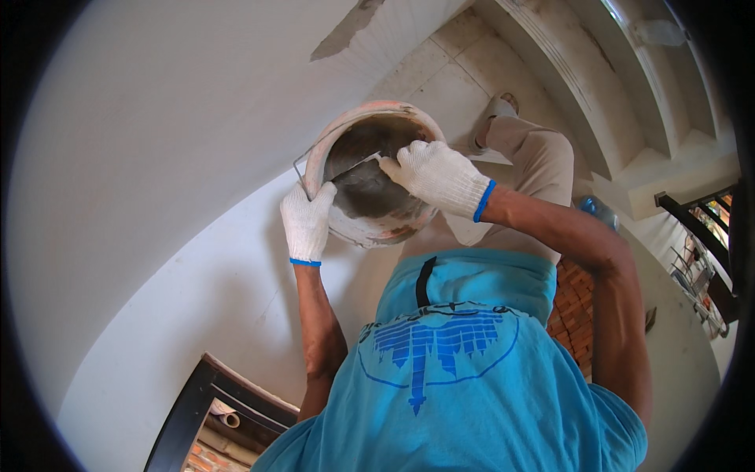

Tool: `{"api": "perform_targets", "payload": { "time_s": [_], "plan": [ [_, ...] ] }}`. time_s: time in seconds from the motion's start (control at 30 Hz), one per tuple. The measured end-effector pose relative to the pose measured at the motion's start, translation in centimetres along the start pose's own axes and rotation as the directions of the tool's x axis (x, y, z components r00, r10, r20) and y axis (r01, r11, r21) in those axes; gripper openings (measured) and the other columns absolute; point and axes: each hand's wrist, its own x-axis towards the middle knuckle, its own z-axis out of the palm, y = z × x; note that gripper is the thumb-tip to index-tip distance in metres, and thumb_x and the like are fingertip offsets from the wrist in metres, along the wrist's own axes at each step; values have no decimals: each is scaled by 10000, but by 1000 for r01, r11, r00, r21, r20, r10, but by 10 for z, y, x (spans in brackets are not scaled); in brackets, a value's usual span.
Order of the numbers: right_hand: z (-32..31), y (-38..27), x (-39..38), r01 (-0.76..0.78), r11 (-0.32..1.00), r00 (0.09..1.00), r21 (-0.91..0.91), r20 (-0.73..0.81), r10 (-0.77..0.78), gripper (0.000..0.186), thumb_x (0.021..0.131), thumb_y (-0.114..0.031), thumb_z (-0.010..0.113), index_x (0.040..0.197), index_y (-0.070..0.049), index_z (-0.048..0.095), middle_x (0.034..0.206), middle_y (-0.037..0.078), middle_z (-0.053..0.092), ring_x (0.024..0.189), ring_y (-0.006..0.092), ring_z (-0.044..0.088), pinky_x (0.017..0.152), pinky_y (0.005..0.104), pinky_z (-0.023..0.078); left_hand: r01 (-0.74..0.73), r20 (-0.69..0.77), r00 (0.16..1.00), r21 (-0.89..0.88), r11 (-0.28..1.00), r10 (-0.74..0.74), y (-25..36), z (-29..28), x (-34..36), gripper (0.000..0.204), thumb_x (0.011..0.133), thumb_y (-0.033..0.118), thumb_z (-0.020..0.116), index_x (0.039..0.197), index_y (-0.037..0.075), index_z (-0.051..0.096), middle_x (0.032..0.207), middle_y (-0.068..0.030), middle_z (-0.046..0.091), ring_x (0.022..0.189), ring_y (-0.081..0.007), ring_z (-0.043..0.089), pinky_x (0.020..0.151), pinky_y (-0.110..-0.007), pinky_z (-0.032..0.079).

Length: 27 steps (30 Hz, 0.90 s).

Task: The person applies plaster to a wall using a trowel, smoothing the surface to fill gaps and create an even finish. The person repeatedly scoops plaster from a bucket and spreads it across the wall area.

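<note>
A round bucket [432,118], its pale rim stained orange and grey, is tilted so that its mouth faces me. Wet grey mortar [373,193] coats the inside. My left hand [307,224], in a white knit glove with a blue cuff, grips the left side of the rim with the thumb over the edge. Inside the mouth, my right hand [440,175], gloved alike, is closed round a flat-bladed scraper [360,164]. Its thin blade points left across the mortar; the handle is hidden in the fist. The bucket's wire handle [298,167] lies against the left side.
A smooth white wall [165,118] curves along the left, with a rough grey patch [346,30] above the bucket. Pale steps [582,79] rise at the upper right. A dark railing [692,224] stands at the right, and a dark-framed opening [204,393] lies at the lower left.
</note>
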Motion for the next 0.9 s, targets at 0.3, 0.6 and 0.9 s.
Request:
{"api": "perform_targets", "payload": {
  "time_s": [0.3, 0.6, 0.9],
  "plan": [
    [-8, 5, -11, 7, 1000, 999, 18, 39, -8, 375, 886, -144, 656, 1246, -45, 701, 877, 94, 666, 849, 254, 697, 680, 384, 573, 11, -18, 1000, -6, 1000, -11, 6, -3, -3, 405, 876, 238, 729, 1062, -120, 696, 737, -141, 633, 720, -160, 566, 706, -370, 522],
    [-2, 8, -7, 16, 1000, 999, -18, 41, -15, 367, 883, -162, 666, 1234, -63, 711, 898, 79, 672, 874, 243, 697, 699, 384, 570, -5, -15, 1000, 17, 1000, 5, 9, -1, -3, 399, 869, 235, 729, 1051, -119, 692, 736, -134, 633, 712, -171, 558, 707, -372, 520],
    [-13, 7, 6, -55, 998, 998, 5, -2, 55, 481, 869, -127, 687, 1346, -73, 672, 910, 105, 640, 883, 261, 704, 712, 385, 614, -12, -16, 1000, 1, 1000, 12, 9, -4, -3, 390, 874, 235, 732, 1038, -116, 685, 733, -111, 614, 722, -150, 537, 702, -358, 511]
  ]
}}
